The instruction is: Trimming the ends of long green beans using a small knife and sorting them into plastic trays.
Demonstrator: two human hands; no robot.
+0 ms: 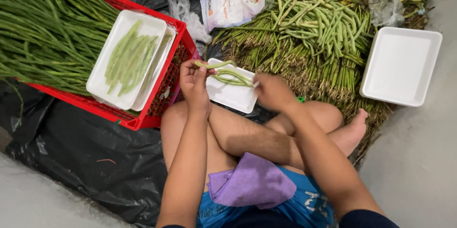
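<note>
My left hand pinches a short green bean piece at its left end and holds it over a small white foam tray. A few cut bean pieces lie in that tray. My right hand hovers over the tray's right edge with fingers curled; something small and pale shows at its fingertips, too blurred to name. I sit cross-legged behind the tray, with a purple cloth on my lap.
A red crate at left holds long beans and stacked white trays with cut beans. A heap of beans lies ahead. An empty white tray sits right. Plastic packets and black sheeting surround.
</note>
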